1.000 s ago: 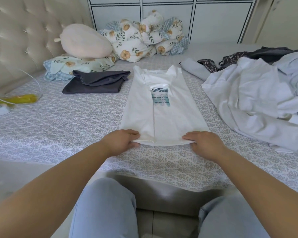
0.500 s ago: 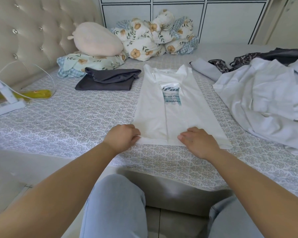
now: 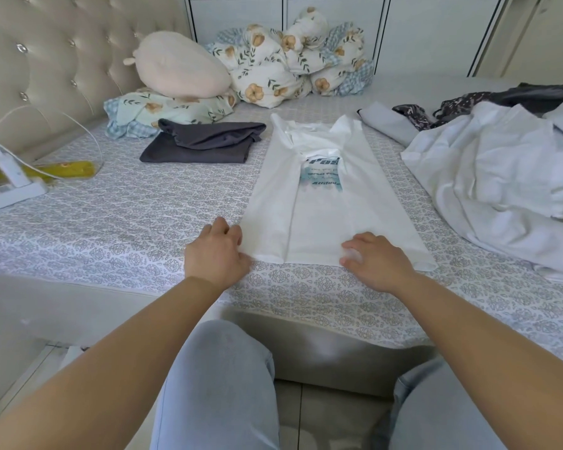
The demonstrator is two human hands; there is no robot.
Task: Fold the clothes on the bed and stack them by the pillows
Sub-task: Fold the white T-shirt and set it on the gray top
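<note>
A white T-shirt [image 3: 325, 216] with a blue print lies flat on the bed [image 3: 111, 222], both sides folded in to make a long strip. My left hand [image 3: 216, 254] grips the near left corner of its hem. My right hand [image 3: 376, 261] pinches the hem a little in from the near right corner. A folded dark grey garment [image 3: 205, 142] lies to the left of the shirt, in front of a floral pillow [image 3: 163, 110] with a beige cushion [image 3: 179, 64] on top. Unfolded white clothes [image 3: 501, 177] are heaped on the right.
A bundled floral blanket [image 3: 293, 63] sits at the back against white cupboards. Dark patterned clothes [image 3: 468, 102] lie behind the white heap. A white power strip [image 3: 10, 193] with a cable and a yellow object [image 3: 69, 168] lie at the left by the tufted headboard [image 3: 46, 60].
My right hand has slid from the hem's right corner inward along the hem. My left hand stays at the left corner. My view has shifted, so the shirt now appears further right.
</note>
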